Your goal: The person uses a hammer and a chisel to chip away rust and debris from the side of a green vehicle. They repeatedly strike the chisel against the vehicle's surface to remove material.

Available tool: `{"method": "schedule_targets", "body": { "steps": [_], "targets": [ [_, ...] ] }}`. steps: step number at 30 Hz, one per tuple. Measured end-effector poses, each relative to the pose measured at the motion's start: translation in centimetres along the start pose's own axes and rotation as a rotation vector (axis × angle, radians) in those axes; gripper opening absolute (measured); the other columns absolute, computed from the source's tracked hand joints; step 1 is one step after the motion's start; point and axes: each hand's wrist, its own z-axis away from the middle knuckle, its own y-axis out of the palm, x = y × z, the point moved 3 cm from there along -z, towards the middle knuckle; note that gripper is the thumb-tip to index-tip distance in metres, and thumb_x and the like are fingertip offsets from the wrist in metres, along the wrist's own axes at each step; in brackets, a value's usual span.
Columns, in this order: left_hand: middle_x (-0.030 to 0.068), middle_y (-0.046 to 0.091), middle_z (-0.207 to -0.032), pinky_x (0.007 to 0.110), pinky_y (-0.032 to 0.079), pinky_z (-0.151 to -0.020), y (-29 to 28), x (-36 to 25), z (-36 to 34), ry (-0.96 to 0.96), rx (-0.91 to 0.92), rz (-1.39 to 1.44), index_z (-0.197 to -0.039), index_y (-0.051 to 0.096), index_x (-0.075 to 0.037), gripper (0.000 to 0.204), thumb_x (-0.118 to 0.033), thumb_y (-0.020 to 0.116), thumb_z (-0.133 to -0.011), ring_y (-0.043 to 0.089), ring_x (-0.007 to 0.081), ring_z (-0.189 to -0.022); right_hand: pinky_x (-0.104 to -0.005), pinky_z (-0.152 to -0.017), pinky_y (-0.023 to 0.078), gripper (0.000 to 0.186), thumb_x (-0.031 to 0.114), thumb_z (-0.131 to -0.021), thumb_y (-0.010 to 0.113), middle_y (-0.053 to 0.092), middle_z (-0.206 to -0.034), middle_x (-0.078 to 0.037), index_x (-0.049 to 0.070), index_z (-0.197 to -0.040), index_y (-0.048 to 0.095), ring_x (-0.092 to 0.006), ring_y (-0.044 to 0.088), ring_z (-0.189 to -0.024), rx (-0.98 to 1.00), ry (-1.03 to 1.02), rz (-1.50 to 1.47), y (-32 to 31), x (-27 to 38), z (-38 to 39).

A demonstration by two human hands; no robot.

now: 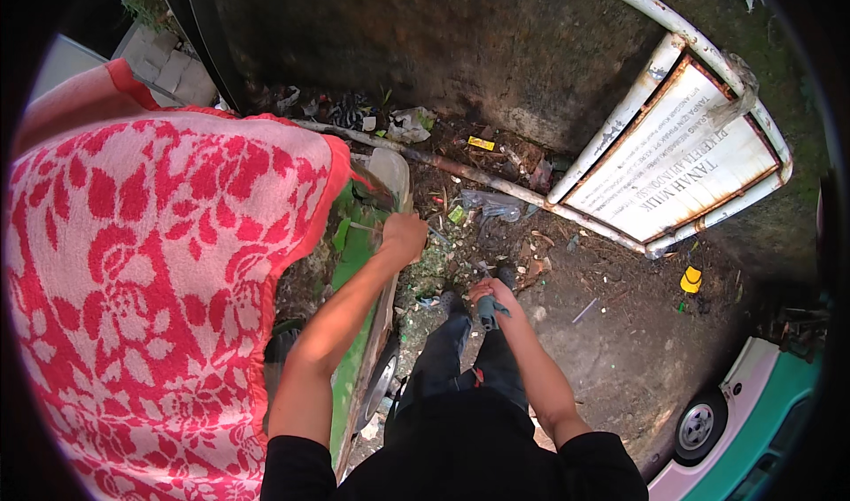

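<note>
My left hand (405,239) is closed in a fist at the far end of a long, narrow green surface (356,258) with a worn, pale edge. Its fingers curl away from view, so what they grip is hidden. Lower and to the right, in front of my legs, my right hand (490,290) is closed around a dark grey-green tool (488,312) with a stubby, round end; its exact kind is unclear. A pink towel-like cloth (168,262) with red flower and leaf patterns drapes over something left of my left arm.
A white sign (677,151) in a rusty pipe frame leans by a dirty wall (425,50). Litter, a yellow packet (481,143) and a yellow object (691,279) lie on the ground. A wheel (381,379) shows below the green surface. A teal-and-pink vehicle (753,412) stands lower right.
</note>
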Motion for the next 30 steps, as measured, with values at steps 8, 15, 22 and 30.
{"method": "schedule_targets", "body": {
  "steps": [8, 15, 22, 30],
  "targets": [
    [0.0078, 0.075, -0.102, 0.035, 0.057, -0.077, 1.4, 0.4, 0.1, -0.035, -0.033, -0.04, -0.099, 0.077, -0.012, 0.02, -0.015, 0.074, -0.079, 0.073, 0.0249, -0.095, -0.0226, -0.04, 0.039, 0.025, 0.002, -0.09, 0.044, 0.041, -0.062, 0.001, 0.01, -0.068, 0.036, -0.0062, 0.039, -0.044, 0.113, 0.24, 0.174, 5.8, -5.3, 1.6],
    [0.0081, 0.074, -0.109, 0.035, 0.056, -0.081, -0.1, -0.4, 0.2, -0.052, -0.01, -0.007, -0.101, 0.077, -0.012, 0.019, -0.015, 0.07, -0.084, 0.072, 0.0247, -0.1, -0.0218, -0.042, 0.038, 0.025, 0.001, -0.092, 0.041, 0.04, -0.062, 0.003, 0.01, -0.069, 0.038, -0.0057, 0.037, -0.044, 0.064, -0.028, 0.143, 4.6, -5.0, -0.4],
    [0.01, 0.074, -0.108, 0.036, 0.057, -0.08, 0.1, -0.1, -0.2, -0.041, -0.008, -0.003, -0.102, 0.076, -0.01, 0.026, -0.013, 0.075, -0.076, 0.072, 0.0269, -0.1, -0.0216, -0.041, 0.037, 0.021, 0.002, -0.094, 0.044, 0.039, -0.062, 0.003, 0.008, -0.075, 0.042, -0.0049, 0.037, -0.045, -0.069, -0.003, 0.026, 2.5, -2.7, -0.3],
    [0.0103, 0.074, -0.109, 0.036, 0.058, -0.078, -0.4, 0.0, 0.2, -0.053, 0.041, 0.012, -0.1, 0.077, -0.01, 0.026, -0.014, 0.076, -0.074, 0.072, 0.0269, -0.1, -0.0224, -0.045, 0.038, 0.018, 0.002, -0.093, 0.04, 0.042, -0.064, 0.002, 0.008, -0.077, 0.042, -0.0059, 0.04, -0.047, 0.09, 0.154, 0.193, 2.1, -3.6, 0.3]
  ]
}}
